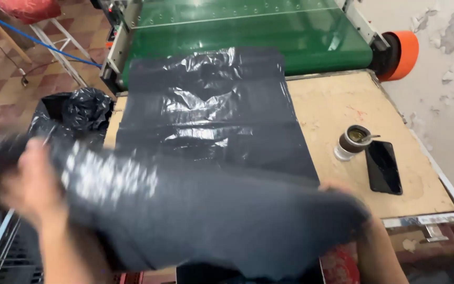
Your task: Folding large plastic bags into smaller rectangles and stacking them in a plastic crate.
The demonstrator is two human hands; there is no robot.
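Black plastic fills most of the view: a bag [206,210] is stretched between the person's two hands, low in the frame and just above the near edge of the table [337,105]. The left hand [30,179] grips the bag's left end, its fingers [40,152] curled into the film, though motion blur hides exactly how they close. The right hand [342,197] is almost wholly wrapped under the bag's right end, so whether its fingers are spread or pinched cannot be told; only a bit of knuckle and the forearm show. Beyond the held bag, a stack of flat black bags [211,110] lies on the table, glossy and wrinkled, its far end overlapping the green belt [311,37] of a machine. An orange roller [403,52] caps the belt's right end. On the bare wooden part of the table, well right of the stack, stand a small cup [354,141] with a metal straw in it and, just beside it, a dark phone [383,167] lying flat. Left of the table, a bin lined with crumpled black plastic [74,113] sits on the tiled floor [1,84], and a blue cable [32,39] runs across the tiles behind it. A peeling wall [442,79] runs along the right side.
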